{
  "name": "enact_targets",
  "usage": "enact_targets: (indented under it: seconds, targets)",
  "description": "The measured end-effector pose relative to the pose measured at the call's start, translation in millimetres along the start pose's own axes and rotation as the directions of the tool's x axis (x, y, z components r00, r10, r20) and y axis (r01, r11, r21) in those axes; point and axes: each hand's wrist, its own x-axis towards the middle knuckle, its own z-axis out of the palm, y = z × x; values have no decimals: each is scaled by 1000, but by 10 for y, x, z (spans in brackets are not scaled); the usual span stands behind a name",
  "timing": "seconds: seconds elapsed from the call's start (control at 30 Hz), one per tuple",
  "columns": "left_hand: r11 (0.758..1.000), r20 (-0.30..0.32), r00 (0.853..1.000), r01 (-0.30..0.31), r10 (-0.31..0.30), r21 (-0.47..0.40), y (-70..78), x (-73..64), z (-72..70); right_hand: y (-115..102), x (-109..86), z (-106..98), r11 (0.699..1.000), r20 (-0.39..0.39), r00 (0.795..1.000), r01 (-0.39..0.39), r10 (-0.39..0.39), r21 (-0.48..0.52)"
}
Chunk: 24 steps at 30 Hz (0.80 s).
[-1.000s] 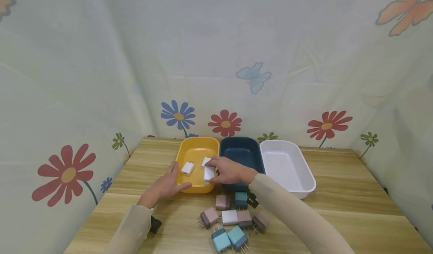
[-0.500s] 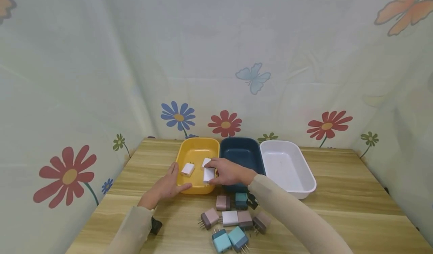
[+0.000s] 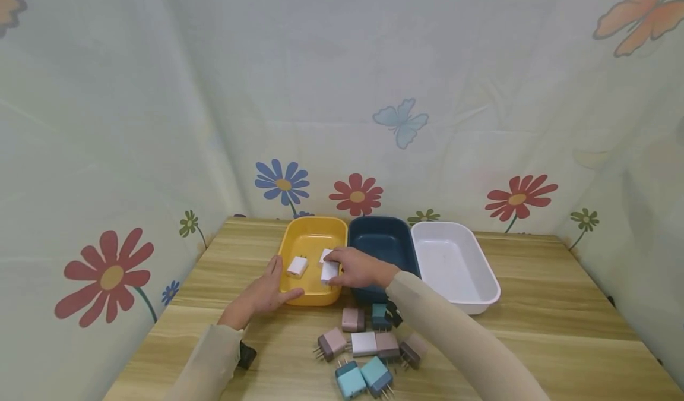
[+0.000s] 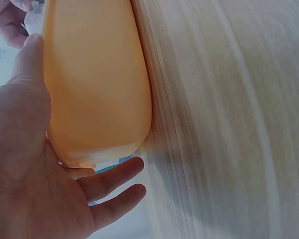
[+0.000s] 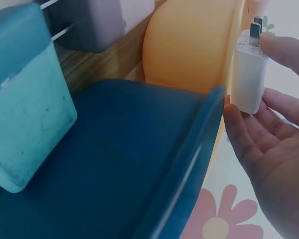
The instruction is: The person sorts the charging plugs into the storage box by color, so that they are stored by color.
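Note:
Over the yellow tray (image 3: 315,234), my right hand (image 3: 366,268) pinches a white charger plug (image 3: 329,272) between thumb and fingers. In the right wrist view its metal prongs (image 5: 254,35) point upward, beside the tray wall. Another white charger plug (image 3: 297,266) lies in the left part of the tray, and a third white charger plug (image 3: 325,255) is partly hidden behind the right hand. My left hand (image 3: 262,294) rests against the tray's near left corner, thumb along the rim and fingers by the outer side, two of them extended clear of the wall in the left wrist view.
A dark blue tray (image 3: 380,234) and a white tray (image 3: 454,264) stand right of the yellow one. In front lie several charger plugs: pink ones (image 3: 331,343), teal ones (image 3: 351,382) and a white one (image 3: 364,344). A flowered cloth (image 3: 342,92) hangs behind the wooden table (image 3: 561,330).
The right hand and the white charger plug it holds have shifted very slightly upward in view. The left hand and the trays stay in place.

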Motion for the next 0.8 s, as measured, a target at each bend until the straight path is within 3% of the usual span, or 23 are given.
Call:
enact_targets:
  seconds: [0.17, 0.33, 0.8]
  targets:
    - [1000, 15, 1000, 20, -20, -17, 4, 5, -3, 63, 55, 39, 999, -8, 1000, -27, 27, -23]
    - [1000, 8, 1000, 9, -9, -8, -10, 16, 10, 140, 109, 60, 999, -7, 1000, -5, 4, -39]
    - [1000, 4, 1000, 0, 0, 1, -32, 14, 29, 198, 172, 88, 999, 7, 999, -45, 45, 20]
